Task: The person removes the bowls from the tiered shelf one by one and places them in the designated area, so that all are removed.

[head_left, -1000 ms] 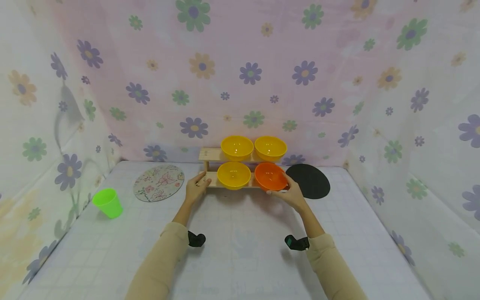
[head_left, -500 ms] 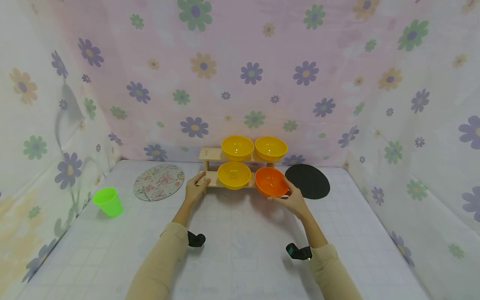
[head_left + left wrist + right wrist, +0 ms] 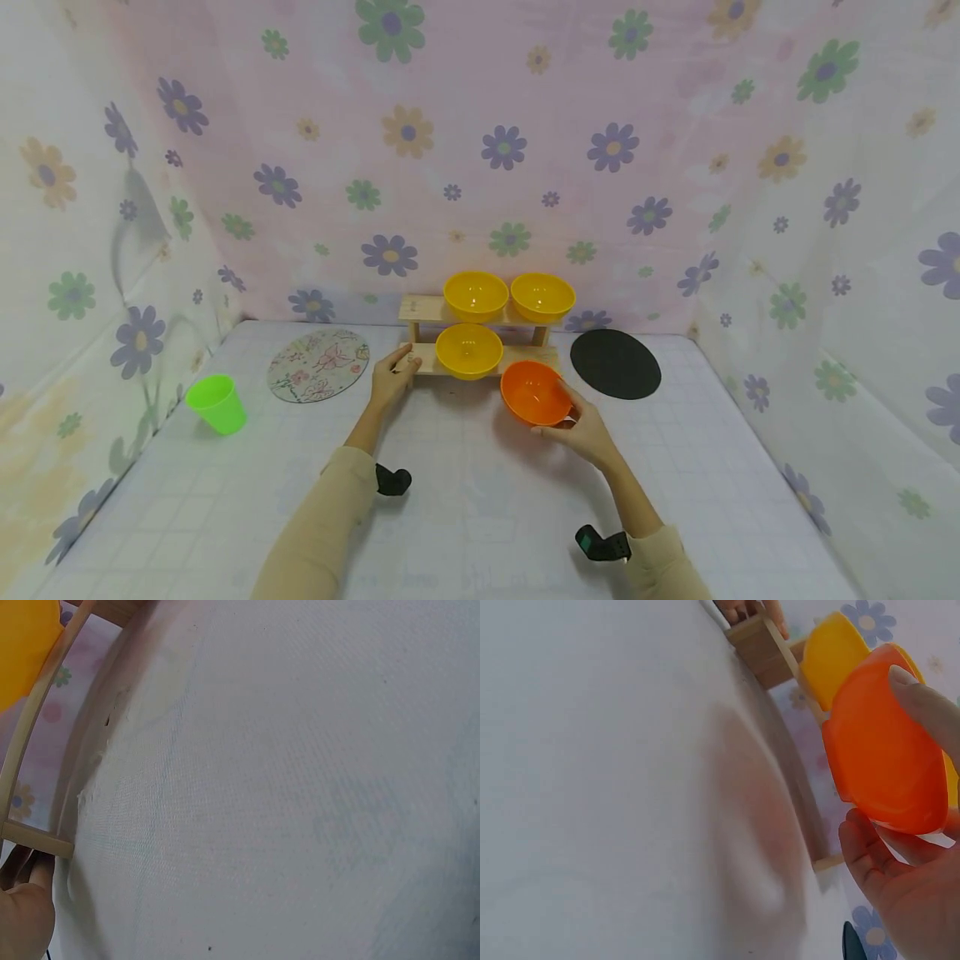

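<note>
Here, at the far left, a green cup point(image 3: 216, 404) is standing on the white table point(image 3: 465, 492), and a round floral mat point(image 3: 318, 364) is lying near it toward the back. The left hand point(image 3: 392, 379) is resting on the left end of the wooden rack point(image 3: 426, 358), thumb over its lower shelf, fingers lightly curled around the edge. A yellow bowl point(image 3: 468, 349) is sitting on that lower shelf, and two more yellow bowls point(image 3: 476, 295) are sitting side by side on the upper shelf. The right hand point(image 3: 582, 427) is holding the orange bowl point(image 3: 535, 392) by its rim, clear of the rack, just in front of the shelf's right end and above the table. A black mat point(image 3: 615, 362) is lying to the right.
</note>
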`<state>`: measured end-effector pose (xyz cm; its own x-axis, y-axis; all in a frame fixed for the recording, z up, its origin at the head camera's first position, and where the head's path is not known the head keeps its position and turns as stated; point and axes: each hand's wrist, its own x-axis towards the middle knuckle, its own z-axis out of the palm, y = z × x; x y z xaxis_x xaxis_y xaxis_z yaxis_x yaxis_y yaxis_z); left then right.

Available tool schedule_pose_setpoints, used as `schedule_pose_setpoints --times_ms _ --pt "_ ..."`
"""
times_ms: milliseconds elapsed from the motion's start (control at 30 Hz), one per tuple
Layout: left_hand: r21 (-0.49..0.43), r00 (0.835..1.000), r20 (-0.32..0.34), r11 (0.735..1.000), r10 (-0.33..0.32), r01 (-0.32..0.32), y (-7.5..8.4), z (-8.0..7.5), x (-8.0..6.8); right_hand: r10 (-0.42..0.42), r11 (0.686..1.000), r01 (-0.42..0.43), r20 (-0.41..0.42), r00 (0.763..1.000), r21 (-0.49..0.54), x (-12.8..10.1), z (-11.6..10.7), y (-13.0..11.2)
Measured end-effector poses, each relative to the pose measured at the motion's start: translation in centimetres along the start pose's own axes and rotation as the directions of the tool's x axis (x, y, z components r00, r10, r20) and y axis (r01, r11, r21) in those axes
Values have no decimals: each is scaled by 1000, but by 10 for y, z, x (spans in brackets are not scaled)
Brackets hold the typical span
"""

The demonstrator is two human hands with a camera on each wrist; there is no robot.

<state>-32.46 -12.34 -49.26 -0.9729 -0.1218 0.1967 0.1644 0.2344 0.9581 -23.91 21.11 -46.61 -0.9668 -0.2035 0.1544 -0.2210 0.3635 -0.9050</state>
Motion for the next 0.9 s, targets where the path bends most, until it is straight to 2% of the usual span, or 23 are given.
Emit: schedule_pose_setpoints --times_ms 133,333,600,900 --pt "8 1000 -4 1000 5 -5 0 0 0 12 999 -14 32 999 38 -6 10 -3" --pt "11 1000 -12 1000 -4 5 1 0 -1 -19 997 14 80 997 71 -14 25 -18" --pt "-22 1000 -5 999 -25 25 -1 1 0 -11 996 -3 155 988 94 -9 51 -10" --pt "-41 999 -15 999 -30 30 -3 2 0 -167 986 160 200 965 49 -1 79 1"
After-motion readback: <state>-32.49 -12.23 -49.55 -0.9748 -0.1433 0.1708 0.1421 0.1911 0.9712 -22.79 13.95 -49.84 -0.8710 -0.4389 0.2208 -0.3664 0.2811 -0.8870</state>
